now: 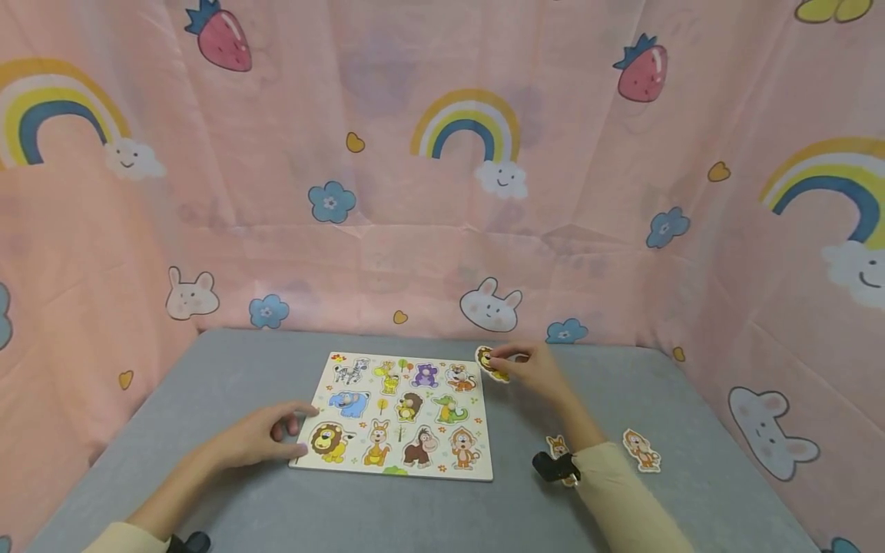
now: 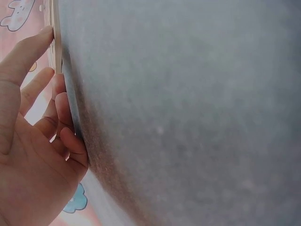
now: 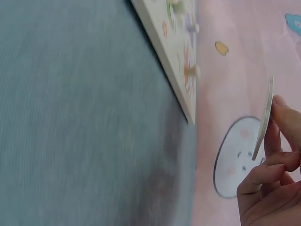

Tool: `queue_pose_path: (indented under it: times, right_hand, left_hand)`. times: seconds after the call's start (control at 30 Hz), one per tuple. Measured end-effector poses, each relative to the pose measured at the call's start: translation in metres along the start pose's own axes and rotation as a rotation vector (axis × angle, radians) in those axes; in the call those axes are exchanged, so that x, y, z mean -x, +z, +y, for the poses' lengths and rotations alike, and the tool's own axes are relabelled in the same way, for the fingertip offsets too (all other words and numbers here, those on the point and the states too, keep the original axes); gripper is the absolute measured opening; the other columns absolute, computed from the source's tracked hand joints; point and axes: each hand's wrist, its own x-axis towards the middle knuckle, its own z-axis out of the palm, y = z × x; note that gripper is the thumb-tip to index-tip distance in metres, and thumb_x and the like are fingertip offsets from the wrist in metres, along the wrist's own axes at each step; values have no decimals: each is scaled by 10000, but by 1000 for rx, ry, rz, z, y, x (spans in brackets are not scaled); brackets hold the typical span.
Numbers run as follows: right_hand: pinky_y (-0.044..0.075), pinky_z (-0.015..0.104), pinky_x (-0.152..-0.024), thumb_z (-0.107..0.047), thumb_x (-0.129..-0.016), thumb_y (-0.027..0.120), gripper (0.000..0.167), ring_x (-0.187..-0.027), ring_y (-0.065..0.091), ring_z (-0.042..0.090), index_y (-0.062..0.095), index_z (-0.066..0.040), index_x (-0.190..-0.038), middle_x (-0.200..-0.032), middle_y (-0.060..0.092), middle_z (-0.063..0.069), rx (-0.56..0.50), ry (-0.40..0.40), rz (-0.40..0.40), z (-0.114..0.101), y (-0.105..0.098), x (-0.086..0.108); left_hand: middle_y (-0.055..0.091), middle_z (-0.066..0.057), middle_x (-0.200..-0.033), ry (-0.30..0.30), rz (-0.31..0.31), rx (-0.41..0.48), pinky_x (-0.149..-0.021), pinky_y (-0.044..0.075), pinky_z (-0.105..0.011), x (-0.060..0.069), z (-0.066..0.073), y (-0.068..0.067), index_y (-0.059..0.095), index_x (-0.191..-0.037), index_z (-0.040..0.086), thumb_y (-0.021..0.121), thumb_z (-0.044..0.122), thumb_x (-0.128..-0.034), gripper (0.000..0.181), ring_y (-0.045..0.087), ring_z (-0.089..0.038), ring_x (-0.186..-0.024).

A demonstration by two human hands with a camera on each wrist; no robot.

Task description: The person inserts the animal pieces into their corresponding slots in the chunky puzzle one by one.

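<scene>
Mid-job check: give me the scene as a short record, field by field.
Left hand: touching the puzzle board at its left edge
Right hand: pinching the lion piece near the board's far right corner
Loose pieces: monkey piece, right of the right sleeve; kangaroo piece, partly hidden by a black wrist device
Surface: grey tabletop
Backdrop: pink printed cloth

Board (image 1: pixel 426 418): white, flat; left hand (image 1: pixel 257 438) touching edge;
Lion piece (image 1: pixel 485 359): brown-maned; pinched by right hand (image 1: pixel 542 376), near board's far-right corner
</scene>
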Motion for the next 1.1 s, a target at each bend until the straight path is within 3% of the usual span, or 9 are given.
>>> queue_pose_path:
  times: [0.27, 0.53, 0.67, 0.87, 1.1]
  right_hand:
    - [422, 329, -723, -153, -904, 798, 122, -878, 616, 242, 796, -67, -990, -936, 746, 7, -50, -34, -13, -9, 22, -4]
    - [391, 266, -619, -115, -916, 780, 117, -790, 608, 281, 789, -31, -997, -939, 746, 60, -124, -85, -30, -22, 42, -5]
    - [375, 259, -598, -129, -911, 789, 108, -695, 553, 205, 795, -58, -992, -945, 744, 24, -139, -77, -22, -22, 51, -7]
    - [349, 240, -518, -123, -907, 791, 129, -545, 406, 133, 794, -30, -997, -947, 741, 75, -186, -66, -27, -28, 64, -5]
    - [362, 240, -514, -102, -909, 785, 141, -555, 479, 127, 784, 1, -1005, -952, 744, 125, -252, -80, -55, -31, 78, -4]
  left_hand:
    - [508, -23, -909, 12, 0, 6, -656, 377, -286, 0, -2, 0, 604, -1298, 13, 829, 221, -869, 527, 454, -114, -738]
    - [507, -15, -908, 20, 6, -3, -653, 375, -282, 0, -3, 1, 609, -1293, 23, 834, 230, -865, 526, 456, -107, -732]
    - [507, -18, -910, 26, 3, 1, -649, 377, -280, 0, -3, 1, 607, -1296, 20, 832, 224, -867, 525, 453, -103, -728]
    - [506, -24, -912, 13, -1, 7, -645, 378, -280, -1, -2, 0, 605, -1300, 16, 833, 221, -862, 535, 454, -109, -733]
    - [509, -29, -906, 21, -6, 8, -637, 380, -275, 0, -1, 0, 601, -1303, 1, 833, 211, -861, 541, 456, -107, -727]
